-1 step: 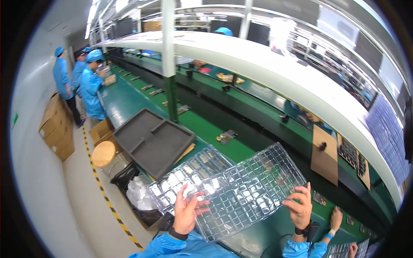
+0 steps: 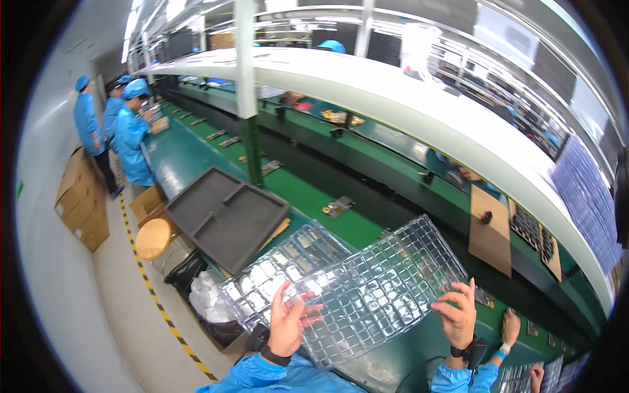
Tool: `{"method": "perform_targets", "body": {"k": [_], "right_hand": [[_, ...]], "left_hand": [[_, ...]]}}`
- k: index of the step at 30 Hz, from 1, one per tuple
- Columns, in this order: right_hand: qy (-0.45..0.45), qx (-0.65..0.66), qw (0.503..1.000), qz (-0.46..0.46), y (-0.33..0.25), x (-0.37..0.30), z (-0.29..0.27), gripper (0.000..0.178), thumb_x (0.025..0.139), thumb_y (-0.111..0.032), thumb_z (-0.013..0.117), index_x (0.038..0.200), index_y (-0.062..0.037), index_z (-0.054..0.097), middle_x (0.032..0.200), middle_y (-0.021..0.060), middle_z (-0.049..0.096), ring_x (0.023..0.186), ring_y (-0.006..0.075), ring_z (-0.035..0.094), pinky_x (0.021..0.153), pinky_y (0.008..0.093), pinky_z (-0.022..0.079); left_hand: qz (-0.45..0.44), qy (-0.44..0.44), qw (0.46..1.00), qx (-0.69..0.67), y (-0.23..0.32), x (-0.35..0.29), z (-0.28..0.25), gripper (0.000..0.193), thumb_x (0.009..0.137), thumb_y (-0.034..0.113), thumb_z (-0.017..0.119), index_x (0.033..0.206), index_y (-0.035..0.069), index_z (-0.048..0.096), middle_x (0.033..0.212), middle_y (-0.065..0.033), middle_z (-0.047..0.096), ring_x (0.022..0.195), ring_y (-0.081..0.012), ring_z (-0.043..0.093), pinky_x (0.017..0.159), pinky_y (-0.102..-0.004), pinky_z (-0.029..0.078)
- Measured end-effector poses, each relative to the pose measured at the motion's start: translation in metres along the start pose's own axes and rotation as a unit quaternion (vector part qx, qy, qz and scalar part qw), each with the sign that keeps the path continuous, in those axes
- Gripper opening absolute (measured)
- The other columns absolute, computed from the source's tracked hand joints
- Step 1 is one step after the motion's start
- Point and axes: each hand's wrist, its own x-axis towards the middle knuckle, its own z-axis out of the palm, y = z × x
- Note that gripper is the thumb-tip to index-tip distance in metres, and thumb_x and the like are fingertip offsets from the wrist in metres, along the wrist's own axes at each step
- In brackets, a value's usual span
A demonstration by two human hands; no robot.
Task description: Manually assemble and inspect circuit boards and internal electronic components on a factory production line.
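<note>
A clear plastic tray with many small square pockets [image 2: 383, 285] is held tilted above the bench between my two hands. My left hand [image 2: 287, 325] grips its near left edge, with the fingers partly seen through the plastic. At the right edge, my right hand [image 2: 457, 313] pinches the rim between thumb and fingers. The pockets look see-through, and I make out no parts in them. Behind and partly under it, a second clear tray [image 2: 300, 252] lies on the bench with small flat pieces in some pockets.
A dark grey divided tray [image 2: 229, 216] rests on the green bench [image 2: 173, 154]. Circuit boards [image 2: 339, 207] lie along the green line. A co-worker's hand [image 2: 511, 325] is close on my right. At left are a round stool [image 2: 153, 238], cartons [image 2: 82, 200] and people in blue.
The view has shifted slightly, so the surroundings sit a little further left. Both hands keep hold of the clear tray, which has hardly moved.
</note>
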Motion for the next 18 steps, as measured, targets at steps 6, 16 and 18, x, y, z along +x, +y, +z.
{"method": "perform_targets", "body": {"k": [6,16,18], "right_hand": [[0.073,0.005,0.960,0.269,-0.002,-0.086,-0.023,0.045,0.076,-0.009,0.083,0.120,-0.0073,0.072,0.134,0.0168,0.059,0.122,0.0347,0.057,0.108,0.0532,0.041],[0.318,0.498,0.700,0.401,-0.078,-0.130,0.034,0.090,0.088,0.014,0.065,0.160,-0.0084,0.016,0.147,0.0170,0.046,0.113,0.0273,0.067,0.084,0.0366,0.062],[0.273,0.439,0.772,0.369,-0.083,-0.129,0.026,0.080,0.088,0.014,0.065,0.156,-0.0044,0.028,0.148,0.0171,0.046,0.113,0.0267,0.067,0.084,0.0345,0.061]], "left_hand": [[-0.121,-0.083,0.989,-0.018,-0.083,0.012,0.027,0.072,0.104,0.008,0.057,0.159,0.021,0.012,0.131,-0.0184,0.056,0.106,-0.0327,0.067,0.085,-0.0528,0.060],[-0.170,-0.135,0.976,0.033,-0.130,0.006,0.043,0.062,0.102,0.004,0.059,0.155,0.016,0.029,0.116,-0.0089,0.059,0.096,-0.0218,0.064,0.084,-0.0427,0.059],[-0.198,-0.140,0.969,0.050,-0.143,0.010,0.029,0.059,0.104,0.006,0.056,0.155,0.013,0.029,0.116,-0.0088,0.059,0.100,-0.0225,0.063,0.089,-0.0452,0.056]]}}
